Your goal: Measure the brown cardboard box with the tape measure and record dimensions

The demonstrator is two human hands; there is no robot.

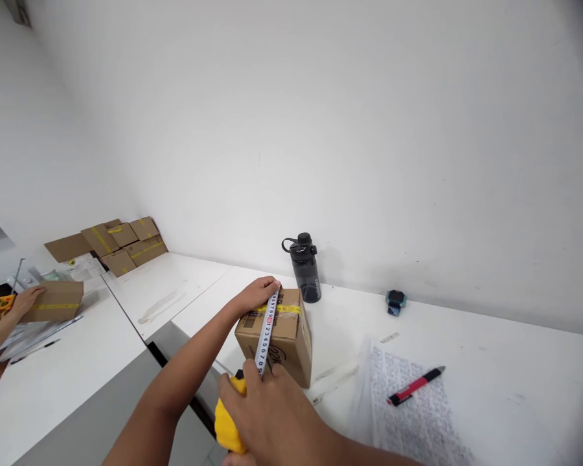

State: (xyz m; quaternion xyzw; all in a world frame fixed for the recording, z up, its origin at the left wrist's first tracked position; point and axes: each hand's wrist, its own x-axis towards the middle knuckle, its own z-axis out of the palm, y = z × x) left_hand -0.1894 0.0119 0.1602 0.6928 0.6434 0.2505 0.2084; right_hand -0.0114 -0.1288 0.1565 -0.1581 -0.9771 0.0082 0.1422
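A small brown cardboard box (296,353) with yellow tape across its top stands on the white table. The extended blade (265,336) of a tape measure lies across the box top, numbers facing up. At the box's far edge, my left hand (256,295) is closed, its fingertips pressing the blade's end there. Nearer to me, my right hand (284,408) is wrapped round the yellow tape measure case (227,424), just past the box's near edge. Part of the case is hidden behind my fingers.
Behind the box stands a dark water bottle (306,272). To the right are a dark watch-like device (396,301), a written sheet (408,414) and a red pen (415,386). Far left, a co-worker's hand (26,301) touches a carton (58,302); flattened cartons (121,239) lean beyond.
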